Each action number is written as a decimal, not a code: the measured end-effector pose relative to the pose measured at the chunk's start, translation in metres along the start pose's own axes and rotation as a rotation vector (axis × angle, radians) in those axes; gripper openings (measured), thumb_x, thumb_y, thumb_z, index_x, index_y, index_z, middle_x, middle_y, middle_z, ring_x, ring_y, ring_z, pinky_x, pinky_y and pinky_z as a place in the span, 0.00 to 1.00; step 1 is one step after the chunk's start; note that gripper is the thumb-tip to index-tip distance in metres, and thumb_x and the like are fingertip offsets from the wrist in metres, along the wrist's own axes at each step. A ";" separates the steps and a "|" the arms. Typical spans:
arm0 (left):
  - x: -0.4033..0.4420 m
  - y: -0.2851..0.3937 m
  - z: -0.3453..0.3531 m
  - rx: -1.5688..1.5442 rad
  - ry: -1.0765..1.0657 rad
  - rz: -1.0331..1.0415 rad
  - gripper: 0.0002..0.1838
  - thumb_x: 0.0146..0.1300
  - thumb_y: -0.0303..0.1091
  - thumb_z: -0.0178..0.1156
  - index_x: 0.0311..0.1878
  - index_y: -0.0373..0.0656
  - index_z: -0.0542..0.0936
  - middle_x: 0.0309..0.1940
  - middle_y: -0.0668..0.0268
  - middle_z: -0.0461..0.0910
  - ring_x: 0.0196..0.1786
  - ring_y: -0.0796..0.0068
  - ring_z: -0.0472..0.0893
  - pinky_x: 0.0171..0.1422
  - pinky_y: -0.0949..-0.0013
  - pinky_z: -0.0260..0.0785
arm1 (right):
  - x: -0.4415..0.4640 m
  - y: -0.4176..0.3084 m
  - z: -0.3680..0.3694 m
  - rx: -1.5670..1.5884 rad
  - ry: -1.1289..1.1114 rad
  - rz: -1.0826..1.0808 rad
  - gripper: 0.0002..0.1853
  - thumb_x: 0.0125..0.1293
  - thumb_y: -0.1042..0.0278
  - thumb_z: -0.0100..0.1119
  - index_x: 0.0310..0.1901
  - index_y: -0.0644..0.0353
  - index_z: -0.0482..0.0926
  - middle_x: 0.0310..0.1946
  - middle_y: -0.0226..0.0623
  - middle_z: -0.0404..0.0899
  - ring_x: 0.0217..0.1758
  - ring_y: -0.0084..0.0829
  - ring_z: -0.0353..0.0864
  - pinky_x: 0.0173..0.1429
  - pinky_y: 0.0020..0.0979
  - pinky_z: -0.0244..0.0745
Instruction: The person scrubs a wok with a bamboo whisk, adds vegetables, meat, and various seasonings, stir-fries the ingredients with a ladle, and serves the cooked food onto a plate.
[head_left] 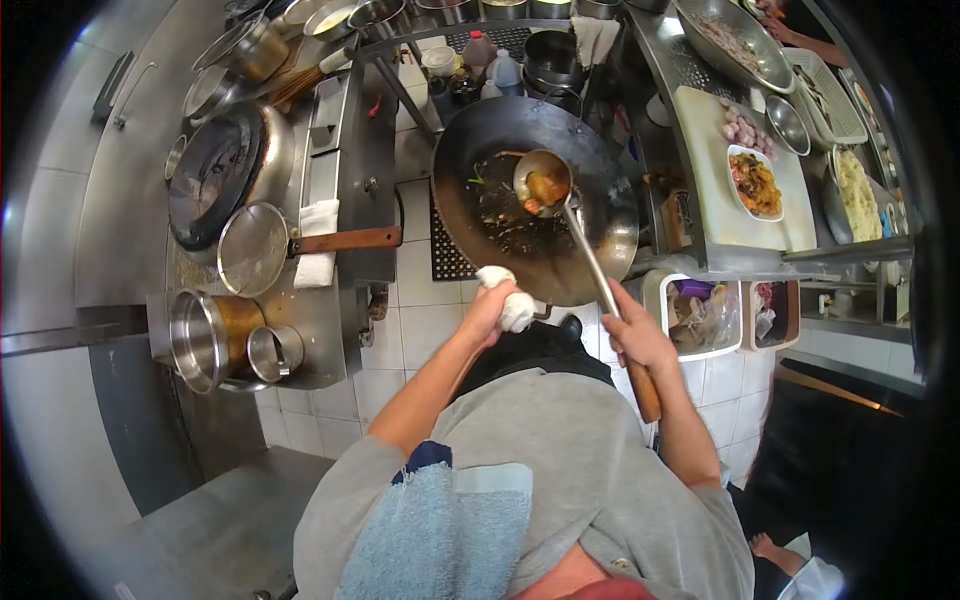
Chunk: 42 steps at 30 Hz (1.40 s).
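A large dark wok (600,225) is in front of me, with scraps of food and a brown, oily film inside. My left hand (488,314) is closed on a white cloth (517,312) at the wok's near rim; a bit of metal handle shows beside the cloth. Wrapped round the wooden handle of a long ladle (590,250) is my right hand (641,338). The ladle's bowl is over the wok and carries orange-brown food (545,188) in sauce. Right of the wok, a white dish (755,185) of similar saucy food stands on a cutting board (700,130).
On the left stove lie a strainer (252,250), a blackened wok (215,190) and a steel pot (200,340). Bottles (505,72) and pans stand behind my wok. Shallots (745,130) and bowls sit on the right counter, with bins (695,315) below. Other people's arms show at the right.
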<state>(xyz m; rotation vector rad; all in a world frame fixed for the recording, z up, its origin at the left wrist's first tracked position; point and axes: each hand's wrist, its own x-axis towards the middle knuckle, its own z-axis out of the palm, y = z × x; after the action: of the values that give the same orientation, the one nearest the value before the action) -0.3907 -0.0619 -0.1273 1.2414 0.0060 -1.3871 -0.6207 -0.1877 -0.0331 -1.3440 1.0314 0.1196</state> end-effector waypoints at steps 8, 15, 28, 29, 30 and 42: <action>0.030 -0.003 -0.014 -0.163 -0.077 -0.141 0.04 0.63 0.34 0.52 0.34 0.46 0.73 0.24 0.67 0.78 0.24 0.73 0.80 0.26 0.68 0.73 | -0.009 0.037 0.001 1.223 -0.532 0.109 0.32 0.70 0.76 0.47 0.74 0.55 0.51 0.27 0.29 0.58 0.15 0.10 0.57 0.09 0.15 0.58; -0.027 0.021 -0.010 -0.093 0.001 -0.122 0.05 0.59 0.30 0.53 0.38 0.42 0.75 0.28 0.64 0.80 0.28 0.71 0.81 0.31 0.67 0.76 | 0.007 0.002 -0.024 0.674 -0.201 -0.040 0.37 0.64 0.76 0.51 0.74 0.58 0.49 0.23 0.27 0.64 0.14 0.14 0.60 0.11 0.20 0.60; 0.009 0.020 -0.011 -0.066 -0.042 -0.111 0.06 0.64 0.34 0.54 0.40 0.43 0.73 0.29 0.62 0.80 0.28 0.69 0.82 0.30 0.64 0.77 | -0.029 0.012 0.000 1.186 -0.445 0.037 0.34 0.67 0.79 0.48 0.74 0.54 0.52 0.26 0.31 0.61 0.14 0.12 0.58 0.09 0.16 0.55; -0.003 0.028 -0.012 -0.080 -0.003 -0.150 0.07 0.64 0.36 0.54 0.41 0.44 0.73 0.30 0.60 0.81 0.31 0.68 0.84 0.32 0.63 0.79 | -0.039 0.019 -0.004 1.232 -0.451 0.049 0.34 0.68 0.79 0.47 0.74 0.54 0.52 0.26 0.31 0.60 0.14 0.12 0.58 0.09 0.16 0.55; -0.009 0.031 -0.021 -0.089 -0.016 -0.185 0.08 0.64 0.37 0.54 0.42 0.45 0.73 0.33 0.59 0.82 0.33 0.66 0.84 0.35 0.62 0.79 | -0.055 0.024 -0.007 1.293 -0.441 0.050 0.34 0.68 0.80 0.47 0.74 0.54 0.52 0.26 0.32 0.60 0.14 0.12 0.57 0.09 0.15 0.54; -0.025 0.098 0.032 -0.117 -0.231 -0.050 0.07 0.52 0.26 0.55 0.35 0.39 0.74 0.30 0.58 0.78 0.34 0.59 0.82 0.47 0.57 0.77 | -0.177 0.009 -0.070 0.660 0.564 -0.341 0.37 0.66 0.74 0.54 0.75 0.53 0.51 0.25 0.31 0.68 0.13 0.17 0.63 0.12 0.22 0.60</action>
<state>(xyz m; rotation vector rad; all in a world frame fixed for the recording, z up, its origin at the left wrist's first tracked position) -0.3484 -0.0928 -0.0348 0.9852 -0.0413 -1.5446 -0.7661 -0.1605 0.0866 -0.9262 1.1436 -0.8315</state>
